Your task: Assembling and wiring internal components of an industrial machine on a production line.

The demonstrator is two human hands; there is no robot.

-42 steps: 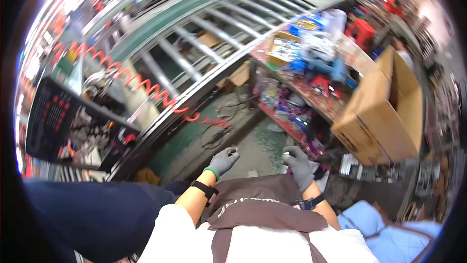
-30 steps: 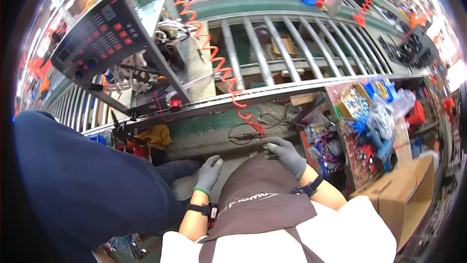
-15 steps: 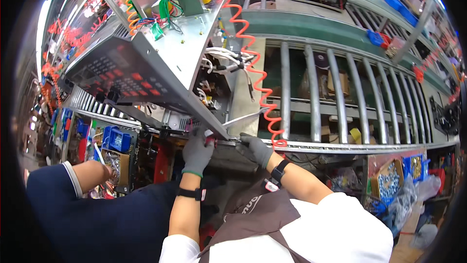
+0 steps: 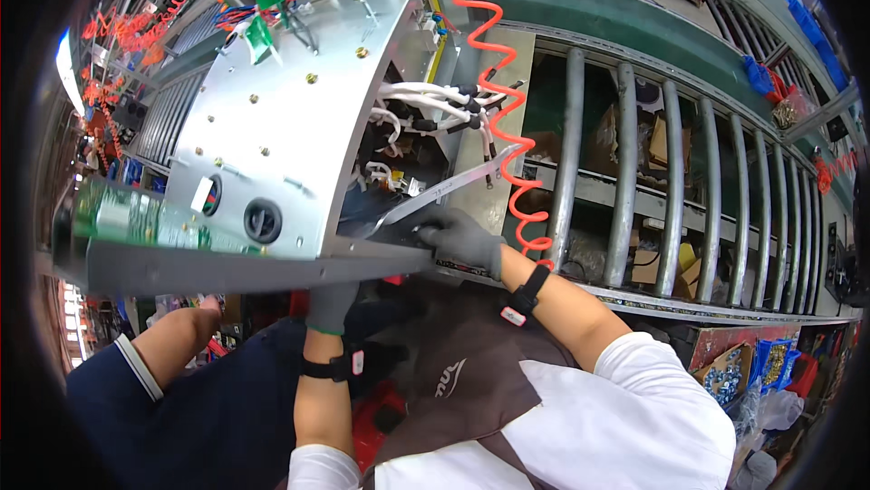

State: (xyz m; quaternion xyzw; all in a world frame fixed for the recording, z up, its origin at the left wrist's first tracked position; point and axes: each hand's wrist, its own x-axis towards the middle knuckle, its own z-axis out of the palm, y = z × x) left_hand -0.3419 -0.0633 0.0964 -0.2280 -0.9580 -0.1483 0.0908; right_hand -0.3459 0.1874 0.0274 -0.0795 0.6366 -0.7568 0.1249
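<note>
A large sheet-metal cabinet (image 4: pixel 272 109) stands in front of me, with small screws across its pale plate and white cables (image 4: pixel 426 105) at its right side. Its dark front panel (image 4: pixel 263 270) is tilted out toward me, showing a green circuit board (image 4: pixel 149 218) on its back. My left hand (image 4: pixel 333 307), in a grey glove, is under the panel's lower edge; its fingers are hidden. At the cabinet's near right corner my gloved right hand (image 4: pixel 467 243) has its fingers drawn together, slightly blurred; what they hold is unclear. A flat grey strip (image 4: pixel 444 193) slants up just above it.
An orange coiled air hose (image 4: pixel 494 46) hangs right of the cabinet. Beyond it runs a roller conveyor (image 4: pixel 625 173). Screw bins (image 4: pixel 729 372) stand at the lower right. A co-worker's arm in a dark sleeve (image 4: pixel 118 381) is close on my left.
The front panel has swung down and toward me, exposing its circuit board and covering my left fingers. The cabinet looks nearer. My right hand stays near the corner.
</note>
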